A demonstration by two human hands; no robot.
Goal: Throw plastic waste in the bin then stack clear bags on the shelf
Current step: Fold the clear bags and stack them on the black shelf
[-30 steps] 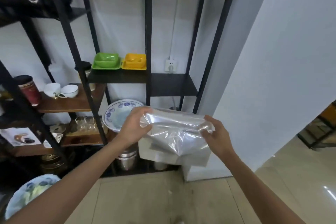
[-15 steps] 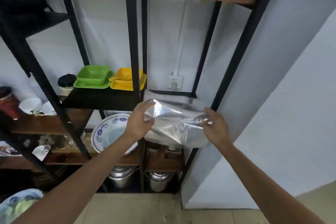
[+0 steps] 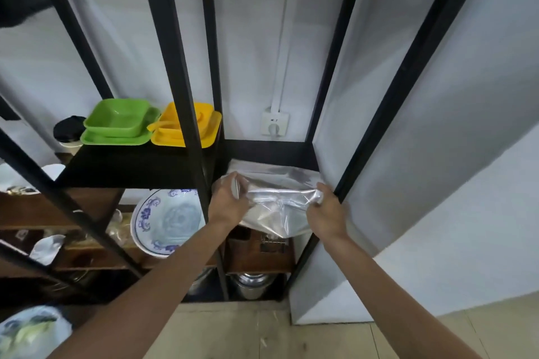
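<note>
Holding the clear bags (image 3: 274, 204) from both ends, the person stands in front of a black metal shelf (image 3: 271, 151). The left hand (image 3: 229, 202) grips the left end of the bags, its fingers (image 3: 233, 183) closed over the crumpled plastic beside the middle post of the frame. The right hand (image 3: 326, 213) pinches the right end, fingers (image 3: 319, 194) closed on the plastic, just beside the right front post. The back part of the bags lies on the dark shelf board, and the front part hangs over the front edge of the board between the two hands. The bags look shiny and folded; how many there are cannot be told.

On the same level, to the left of the middle post, a green dish (image 3: 119, 119) sits on a green plate and a yellow dish (image 3: 186, 125) sits on a yellow plate, side by side. Behind the shelf a white wall socket (image 3: 274, 124) is on the wall, with a white cable channel going up from it. Below, a white plate with a blue pattern (image 3: 166, 218) leans on a wooden board, and metal pots (image 3: 250, 285) stand on the lowest level near the floor. A white wall panel (image 3: 437, 154) is to the right of the frame.
</note>
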